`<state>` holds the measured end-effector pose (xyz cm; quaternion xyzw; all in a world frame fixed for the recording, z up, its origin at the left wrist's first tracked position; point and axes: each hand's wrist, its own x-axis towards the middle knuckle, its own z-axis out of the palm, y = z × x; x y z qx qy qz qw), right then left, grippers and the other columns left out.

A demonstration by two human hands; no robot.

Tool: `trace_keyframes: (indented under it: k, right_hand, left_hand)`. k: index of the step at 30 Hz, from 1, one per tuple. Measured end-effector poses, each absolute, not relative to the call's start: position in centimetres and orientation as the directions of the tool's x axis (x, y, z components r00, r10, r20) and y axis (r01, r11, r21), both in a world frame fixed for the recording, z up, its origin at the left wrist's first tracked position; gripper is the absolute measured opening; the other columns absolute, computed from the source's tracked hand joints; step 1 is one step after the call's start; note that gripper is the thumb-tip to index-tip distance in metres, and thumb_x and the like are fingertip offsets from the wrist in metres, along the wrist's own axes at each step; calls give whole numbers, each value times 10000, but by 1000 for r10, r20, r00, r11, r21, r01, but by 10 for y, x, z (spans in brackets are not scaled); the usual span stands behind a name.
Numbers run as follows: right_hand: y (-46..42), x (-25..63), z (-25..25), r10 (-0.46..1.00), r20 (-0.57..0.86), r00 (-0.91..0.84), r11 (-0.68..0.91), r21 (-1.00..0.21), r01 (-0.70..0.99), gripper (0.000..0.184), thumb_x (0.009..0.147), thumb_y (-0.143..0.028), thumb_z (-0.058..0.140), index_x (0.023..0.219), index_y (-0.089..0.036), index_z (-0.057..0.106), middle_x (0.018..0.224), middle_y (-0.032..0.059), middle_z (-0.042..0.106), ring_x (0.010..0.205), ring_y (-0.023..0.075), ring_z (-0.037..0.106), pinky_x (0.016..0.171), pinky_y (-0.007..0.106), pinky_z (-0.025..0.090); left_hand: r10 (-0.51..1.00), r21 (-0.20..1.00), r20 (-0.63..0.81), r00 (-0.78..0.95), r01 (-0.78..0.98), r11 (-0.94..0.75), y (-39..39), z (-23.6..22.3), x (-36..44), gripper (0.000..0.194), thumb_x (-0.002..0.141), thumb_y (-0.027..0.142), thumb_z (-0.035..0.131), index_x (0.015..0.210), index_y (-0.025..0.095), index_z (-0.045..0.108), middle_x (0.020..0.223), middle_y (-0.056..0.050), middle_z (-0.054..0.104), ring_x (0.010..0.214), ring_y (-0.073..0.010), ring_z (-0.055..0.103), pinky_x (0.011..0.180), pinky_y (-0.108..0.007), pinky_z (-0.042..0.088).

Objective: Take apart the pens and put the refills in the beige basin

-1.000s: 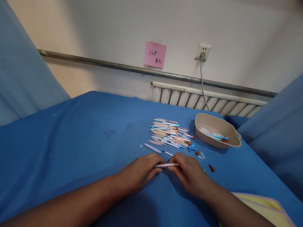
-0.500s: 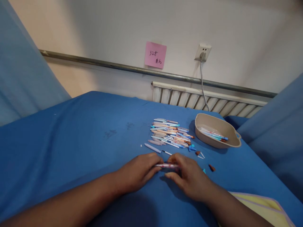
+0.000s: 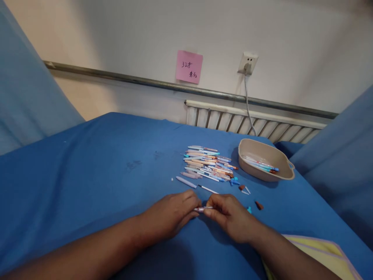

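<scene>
My left hand [image 3: 171, 214] and my right hand [image 3: 230, 214] meet over the blue cloth [image 3: 101, 175], fingers pinched on a thin pink pen [image 3: 203, 209] held level between them. Only a short piece of the pen shows between the fingertips. Just beyond lie a loose white barrel [image 3: 186, 182], a thin refill [image 3: 208, 189] and small caps [image 3: 258, 205]. Farther back is a pile of pens [image 3: 208, 163].
A beige tray [image 3: 287, 175] with a few pens in it stands at the right of the pile. Behind the table run a radiator [image 3: 250, 122] and a wall rail. A pink note [image 3: 189, 66] and a socket [image 3: 247, 63] hang on the wall. Yellow cloth [image 3: 326, 252] lies at lower right.
My hands have drawn closer together on the pen, so less of it shows than a second ago. The view has shifted slightly.
</scene>
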<state>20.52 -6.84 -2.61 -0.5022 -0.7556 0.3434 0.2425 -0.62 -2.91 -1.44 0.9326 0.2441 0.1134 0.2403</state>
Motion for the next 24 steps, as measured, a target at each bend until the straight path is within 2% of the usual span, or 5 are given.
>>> trace_keyframes:
  k: [7,12,16,19,24]
  right_hand:
    - [-62,207,-28,975,115,-188,172,-931,321,276,875,-413,522,991,-169,579,685,-8,594,630,138,560,585,239,404]
    - [-46,214,-36,989,140,-45,146,-973,177,333,886,-477,467,881,-163,577,648,-10,571,535,118,530,536,243,401]
    - [-45,212,-37,991,117,-69,127,-978,165,368,878,-516,463,855,-171,588,638,-14,571,530,119,543,531,245,422]
    - [-48,209,-34,990,111,-85,123,-981,153,393,885,-533,437,853,-174,593,639,-10,579,541,120,551,542,246,437]
    - [-48,208,-31,989,126,-76,131,-988,78,420,888,-543,423,866,-159,592,683,3,593,528,104,538,534,238,435]
  left_hand:
    - [616,598,136,776,431,-675,-19,-13,-9,220,963,327,388,982,195,562,925,-37,608,847,-170,568,751,-255,424]
    - [676,635,104,729,475,-609,-14,-4,-8,287,964,326,347,917,186,593,866,-29,613,810,-168,564,750,-263,425]
    - [707,683,33,707,500,-532,-15,-1,-7,298,959,349,342,924,183,587,850,-24,614,784,-170,558,723,-265,423]
    - [737,725,32,675,492,-482,-15,-4,-6,235,913,378,450,984,184,561,888,-20,616,790,-172,551,715,-263,420]
    - [740,729,41,672,486,-482,-12,-7,-7,267,931,387,411,840,174,545,767,7,566,710,-148,514,661,-236,395]
